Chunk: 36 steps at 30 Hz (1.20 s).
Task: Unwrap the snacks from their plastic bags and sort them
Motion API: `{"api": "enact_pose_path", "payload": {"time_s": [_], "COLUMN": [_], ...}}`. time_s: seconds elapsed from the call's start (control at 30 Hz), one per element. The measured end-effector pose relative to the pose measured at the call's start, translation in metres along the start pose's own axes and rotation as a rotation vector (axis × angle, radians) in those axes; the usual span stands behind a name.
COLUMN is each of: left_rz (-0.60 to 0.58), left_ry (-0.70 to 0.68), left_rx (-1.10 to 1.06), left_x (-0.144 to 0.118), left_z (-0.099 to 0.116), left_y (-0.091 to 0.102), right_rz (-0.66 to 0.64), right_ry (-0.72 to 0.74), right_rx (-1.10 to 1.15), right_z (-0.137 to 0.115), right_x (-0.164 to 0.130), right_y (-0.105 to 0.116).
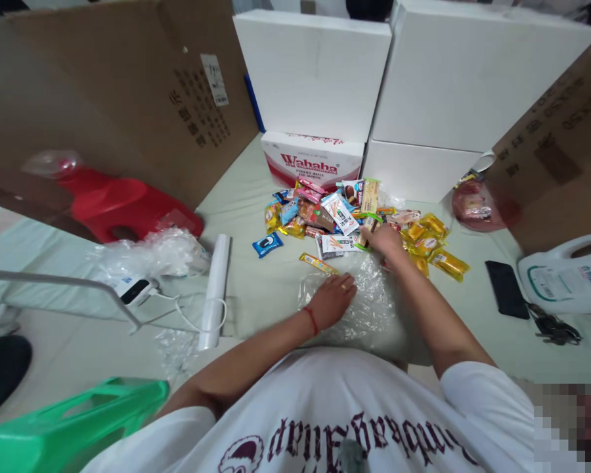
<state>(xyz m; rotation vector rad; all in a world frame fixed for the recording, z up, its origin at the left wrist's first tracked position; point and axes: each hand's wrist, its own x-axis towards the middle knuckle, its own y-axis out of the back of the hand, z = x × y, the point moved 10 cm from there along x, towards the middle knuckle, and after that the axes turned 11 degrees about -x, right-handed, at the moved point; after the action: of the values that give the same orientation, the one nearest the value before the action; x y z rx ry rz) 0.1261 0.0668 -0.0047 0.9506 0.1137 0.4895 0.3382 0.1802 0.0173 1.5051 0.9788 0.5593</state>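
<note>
My left hand (333,299) lies palm down on a crumpled clear plastic bag (374,305) at the table's near edge, its fingers stretched out. Just beyond its fingertips is a thin yellow snack stick (318,263). Farther forward, my right hand (385,242) reaches into a mixed pile of wrapped snacks, with its fingers closed on a small green-edged snack packet (371,224). White packets (342,214) lie beside it, and several yellow-wrapped snacks (426,244) spread to its right. A blue packet (267,244) sits apart at the pile's left.
A Wahaha carton (312,161) and tall white boxes (320,72) stand behind the pile. Cardboard walls flank the table. At left are a red jug (123,203) and a white roll (215,289); at right, a red bowl (477,207), phone (506,289), keys (554,326) and white jug (569,276).
</note>
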Motion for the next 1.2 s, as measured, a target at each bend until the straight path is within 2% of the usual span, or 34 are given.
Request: {"api": "enact_pose_path", "payload": {"time_s": [0.07,0.17,0.23,0.3,0.37,0.4,0.53,0.6,0.7,0.77,0.83,0.93,1.0,1.1,1.2], "left_rz": [-0.002,0.028,0.034,0.024,0.018,0.018,0.035,0.051,0.063,0.069,0.084,0.14,0.19,0.209,0.189], "left_ry": [0.029,0.049,0.049,0.033,0.02,0.016,0.014,0.015,0.024,0.042,0.065,0.106,0.146,0.179,0.248], "left_rx": [0.09,0.142,0.139,0.124,0.115,0.114,0.113,0.115,0.127,0.13,0.108,0.033,-0.016,-0.02,0.081], "left_x": [0.003,-0.007,-0.013,-0.015,-0.013,-0.012,-0.011,-0.012,-0.013,-0.013,-0.01,-0.007,-0.008,-0.018,-0.037], "left_z": [-0.009,-0.019,-0.021,-0.021,-0.021,-0.021,-0.021,-0.022,-0.023,-0.024,-0.023,-0.02,-0.022,-0.029,-0.045], "left_y": [-0.019,-0.03,-0.03,-0.029,-0.028,-0.027,-0.026,-0.025,-0.025,-0.024,-0.023,-0.019,-0.013,-0.001,0.011], "right_rz": [0.003,0.016,0.064,0.17,0.271,0.281,0.132,0.104,0.164,0.215,0.218,0.093,0.022,-0.023,-0.058], "right_ry": [-0.059,-0.124,-0.142,-0.167,-0.199,-0.204,-0.128,-0.099,-0.079,-0.04,0.027,0.252,0.314,0.21,0.197], "right_rx": [-0.018,-0.038,-0.013,0.031,0.066,0.076,0.084,0.081,0.085,0.1,0.128,0.225,0.227,0.097,-0.081], "right_z": [-0.01,0.0,0.013,0.021,0.019,0.013,-0.024,-0.031,-0.016,0.0,0.012,0.005,0.001,0.015,0.03], "right_x": [0.003,-0.008,-0.012,-0.007,0.007,0.017,0.061,0.066,0.037,-0.003,-0.052,-0.122,-0.152,-0.166,-0.165], "right_y": [-0.015,-0.024,-0.013,0.01,0.033,0.039,0.035,0.035,0.049,0.059,0.055,0.016,-0.019,-0.057,-0.067]}}
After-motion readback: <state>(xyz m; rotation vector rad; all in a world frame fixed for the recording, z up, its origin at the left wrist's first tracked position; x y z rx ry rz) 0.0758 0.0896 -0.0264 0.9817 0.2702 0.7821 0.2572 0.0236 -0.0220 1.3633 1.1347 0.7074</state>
